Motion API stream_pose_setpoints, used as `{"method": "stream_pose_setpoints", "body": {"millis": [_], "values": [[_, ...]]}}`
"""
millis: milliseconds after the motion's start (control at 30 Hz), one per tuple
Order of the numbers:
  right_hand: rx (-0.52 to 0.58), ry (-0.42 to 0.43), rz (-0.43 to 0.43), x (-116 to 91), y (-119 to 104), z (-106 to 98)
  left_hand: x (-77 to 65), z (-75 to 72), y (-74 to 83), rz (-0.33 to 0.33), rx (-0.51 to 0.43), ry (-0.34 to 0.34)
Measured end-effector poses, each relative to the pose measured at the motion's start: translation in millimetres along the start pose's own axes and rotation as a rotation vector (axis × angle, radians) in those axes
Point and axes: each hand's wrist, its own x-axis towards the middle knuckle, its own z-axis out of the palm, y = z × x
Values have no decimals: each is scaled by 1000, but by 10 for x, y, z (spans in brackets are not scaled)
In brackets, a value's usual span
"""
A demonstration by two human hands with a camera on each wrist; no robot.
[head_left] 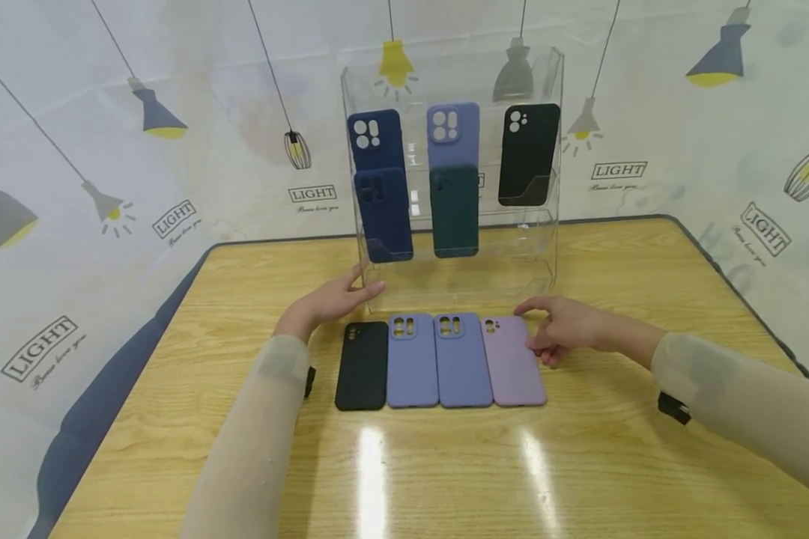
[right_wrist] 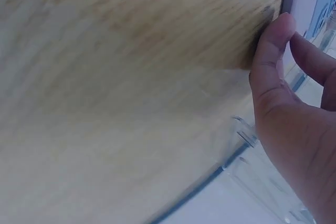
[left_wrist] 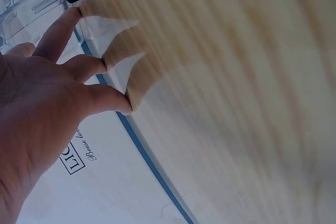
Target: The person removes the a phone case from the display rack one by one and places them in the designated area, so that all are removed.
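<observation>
On the wooden table, a black phone case (head_left: 362,367), a periwinkle phone case (head_left: 413,370), a second periwinkle phone case (head_left: 464,367) and a pink phone case (head_left: 514,367) lie side by side. My right hand (head_left: 566,327) holds the pink case at its upper right corner, index finger by the top edge and thumb by the side. In the right wrist view, the thumb (right_wrist: 269,61) meets the case's edge. My left hand (head_left: 330,301) spreads its fingers beside the lower left corner of a clear acrylic stand (head_left: 458,281); some fingertips touch the table in the left wrist view.
Upright in the stand are two navy cases (head_left: 386,217), one periwinkle case (head_left: 453,127), one dark green case (head_left: 455,213) and one black case (head_left: 529,150). Behind the table's dark edge hangs a lamp-printed cloth (head_left: 243,187).
</observation>
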Motion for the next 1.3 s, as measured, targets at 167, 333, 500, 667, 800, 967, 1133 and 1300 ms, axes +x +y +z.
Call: {"method": "stream_pose_setpoints", "body": {"millis": [167,333,500,667,800,967,1133,1300], "values": [[-111,-2,-26,-64,-225,-155,6,8,4,6,-4,4],[-210,57,-107,-168,-695,-378,10,6,-8,8,-7,10],[-299,175,-173,-234,-1180,-540,3,-12,-12,-2,-3,6],[-387,296,-250,-179,-1509,-647,-3,-18,-5,-7,-10,7],[-484,410,-289,-39,-1616,-688,9,2,-2,-7,-17,4],[-521,481,-285,181,-1617,-679,3,17,-19,-16,-24,11],[-536,497,-270,288,-1570,-632,2,19,1,-6,-23,12],[-578,536,-322,297,-1524,-563,-3,8,13,-10,-20,15]]}}
